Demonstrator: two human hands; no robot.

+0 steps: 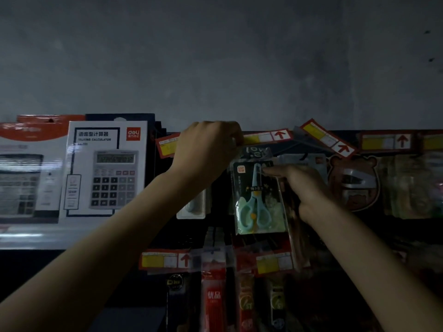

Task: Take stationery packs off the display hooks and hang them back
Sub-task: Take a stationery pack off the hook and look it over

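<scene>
Dim throughout. At far left, on a shelf (pixel 31 238), a blurred calculator box (pixel 21 176) and, overlapping its right side, a sharper white box (pixel 105 168), both upright. Just right of those, in the top row, a left tag (pixel 167 146), partly behind the wrist.

Reaching up across it with the left hand (pixel 206 149), back toward the camera, fingers curled tight over the left end of the middle tag (pixel 266 137), pinching it. Below that forearm, a pale pack (pixel 191 209), mostly hidden.

Under the middle tag, the scissors pack (pixel 273 204): clear, upright, with mint scissors (pixel 255 207) pointing up and the top edge just beneath the tag row. Cannot tell whether hung or free.

Touching its upper right corner with the forefinger of the right hand (pixel 304 185), remaining fingers folded beside the pack's right edge. Cannot tell whether clamping it or only steadying it.

Farther right, a tilted tag (pixel 328 137) slanting down to the right, then a bear pack (pixel 352 183) hanging just beyond the right hand. Next, a level right tag (pixel 386 141) above blurred packs (pixel 407 185).

Lower row, again from the left, between the forearms: a low tag (pixel 165 261), a red pack (pixel 213 295), a second low tag (pixel 273 262).
</scene>
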